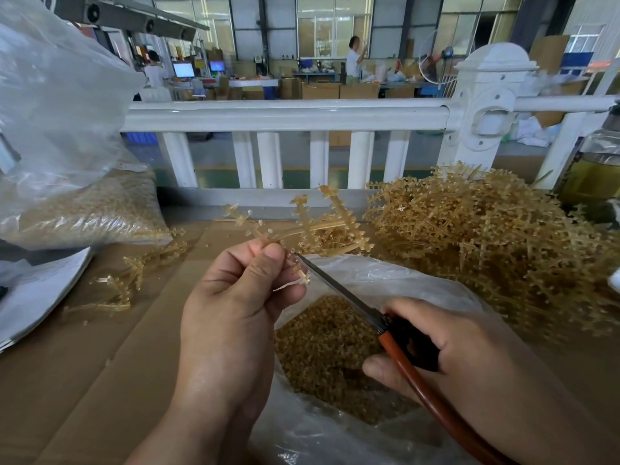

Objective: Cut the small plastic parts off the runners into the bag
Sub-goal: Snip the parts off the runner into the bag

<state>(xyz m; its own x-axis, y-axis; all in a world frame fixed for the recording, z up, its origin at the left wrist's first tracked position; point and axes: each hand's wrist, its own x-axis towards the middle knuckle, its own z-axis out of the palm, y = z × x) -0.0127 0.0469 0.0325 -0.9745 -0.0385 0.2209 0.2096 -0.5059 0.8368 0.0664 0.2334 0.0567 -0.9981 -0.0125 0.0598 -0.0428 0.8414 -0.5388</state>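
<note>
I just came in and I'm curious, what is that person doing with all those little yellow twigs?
The left hand holds a runner over an open bag. The right hand holds scissors, blade tip at the runner. Cut parts already fill the bag's bottom. A big pile of runners waits at right.

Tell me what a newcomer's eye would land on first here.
Dead centre, the left hand pinches a runner of amber parts while the right hand brings the scissors to it over the open bag of cut pieces. To the right sits a big tangled heap of runners.
</note>
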